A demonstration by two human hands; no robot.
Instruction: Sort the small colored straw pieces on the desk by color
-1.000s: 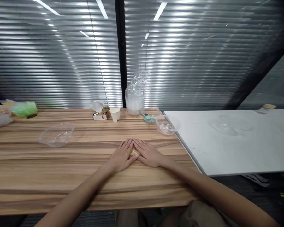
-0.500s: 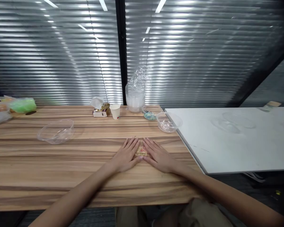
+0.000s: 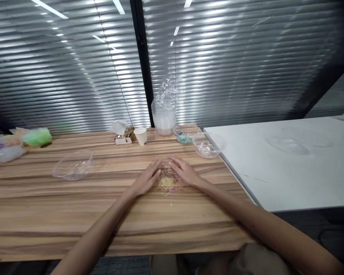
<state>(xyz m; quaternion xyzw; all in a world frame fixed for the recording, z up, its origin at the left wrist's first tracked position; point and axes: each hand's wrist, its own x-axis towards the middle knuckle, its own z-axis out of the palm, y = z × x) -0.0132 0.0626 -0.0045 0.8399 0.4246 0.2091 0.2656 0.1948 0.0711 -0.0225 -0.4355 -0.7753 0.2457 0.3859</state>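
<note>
On the wooden table (image 3: 103, 217) in front of me lies a low patch of shiny yellow and pink bits (image 3: 168, 182) with a clear glint. Whether they are loose or under clear film, I cannot tell. My left hand (image 3: 147, 178) rests along its left side, fingers stretched out and angled inward. Opposite it, my right hand (image 3: 185, 172) lies with its fingers extended over the upper right edge of the patch. Neither hand grips anything. One tiny pale bit (image 3: 171, 204) lies nearer to me, apart from the patch.
Clear plastic bowls stand at left (image 3: 74, 168) and right (image 3: 208, 147); another bowl (image 3: 186, 135) holds blue-green bits. Behind are a tissue box (image 3: 123, 137), a paper cup (image 3: 141, 136) and a plastic bag of bowls (image 3: 164, 118). Bagged items (image 3: 37, 136) lie far left. A white table (image 3: 246, 152) adjoins.
Both hands have slid away from me and uncovered the near side of the patch. The bits, earlier a compact packet-like square between the hands, now spread wider. The view has tilted slightly.
</note>
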